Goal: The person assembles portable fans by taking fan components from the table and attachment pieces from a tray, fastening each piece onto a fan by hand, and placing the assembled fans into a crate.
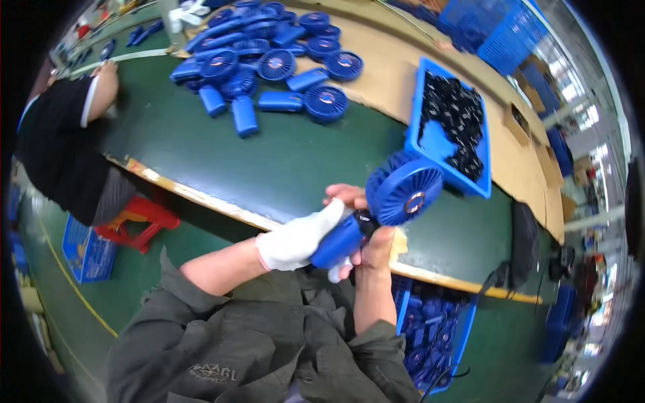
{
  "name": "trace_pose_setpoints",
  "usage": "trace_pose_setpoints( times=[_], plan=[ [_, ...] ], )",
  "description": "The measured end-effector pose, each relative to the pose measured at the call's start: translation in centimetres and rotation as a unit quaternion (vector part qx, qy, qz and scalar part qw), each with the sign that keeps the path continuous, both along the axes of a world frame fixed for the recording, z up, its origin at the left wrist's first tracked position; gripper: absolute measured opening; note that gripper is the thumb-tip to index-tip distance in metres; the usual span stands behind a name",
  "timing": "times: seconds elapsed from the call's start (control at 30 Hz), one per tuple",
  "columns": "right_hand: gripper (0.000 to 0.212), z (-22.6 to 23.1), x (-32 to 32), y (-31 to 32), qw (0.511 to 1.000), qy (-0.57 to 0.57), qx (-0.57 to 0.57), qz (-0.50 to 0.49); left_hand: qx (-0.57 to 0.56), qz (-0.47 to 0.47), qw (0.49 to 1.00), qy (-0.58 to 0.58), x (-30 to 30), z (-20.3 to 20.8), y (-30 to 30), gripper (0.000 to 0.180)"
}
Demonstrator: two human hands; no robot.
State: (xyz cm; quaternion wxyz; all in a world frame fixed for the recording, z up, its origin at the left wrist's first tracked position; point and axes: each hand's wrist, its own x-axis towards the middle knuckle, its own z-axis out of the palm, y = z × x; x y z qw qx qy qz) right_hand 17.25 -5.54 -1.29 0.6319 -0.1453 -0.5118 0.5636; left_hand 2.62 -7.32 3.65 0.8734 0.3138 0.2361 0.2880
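A blue hand-held fan point(398, 195) with a round grilled head is held over the front edge of the green table point(269, 161). My left hand point(299, 238), in a white glove, wraps the fan's blue handle. My right hand point(373, 245) is bare and grips the neck just under the fan head, with fingers showing above the handle. Both hands touch the same fan.
A blue tray point(437, 144) of small black parts lies just behind the fan. A heap of blue fans point(269, 64) sits at the far left of the table. A blue crate point(430, 329) of fans stands below the table edge. A person in black point(60, 148) sits at left by a red stool point(138, 218).
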Motion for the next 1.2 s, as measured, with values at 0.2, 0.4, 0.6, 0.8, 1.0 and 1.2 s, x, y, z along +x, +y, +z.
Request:
trace_pose_setpoints(
  times=[0.2, 0.4, 0.6, 0.8, 1.0, 1.2],
  plan=[
    [0.094, -1.0, 0.7, 0.5, 0.978, 0.176, -0.043, 0.100, 0.548, 0.159, 0.722, 0.391, 2.4, -0.9, 1.0, 0.048],
    [0.050, -3.0, 1.5, 0.3, 0.944, 0.305, -0.009, 0.123, 0.612, 0.173, 0.654, 0.410, 3.5, -1.3, 1.1, 0.049],
    [0.031, -3.5, 7.9, -6.7, 0.997, 0.028, 0.056, 0.047, 0.745, 0.233, 0.525, 0.337, -0.9, -3.0, 6.5, 0.037],
    [0.024, -12.2, 13.6, -21.6, 0.882, -0.097, -0.404, -0.221, 0.678, 0.310, 0.347, 0.570, -4.2, -3.2, 15.9, 0.050],
    [0.022, -22.5, 26.8, -33.2, 0.585, 0.043, -0.582, -0.563, 0.589, 0.107, 0.424, 0.679, -4.7, -2.4, 20.4, 0.054],
    [0.023, -23.1, 32.4, -36.2, 0.437, 0.063, -0.557, -0.703, 0.567, 0.094, 0.492, 0.653, -2.3, -3.5, 21.8, 0.058]
  ],
)
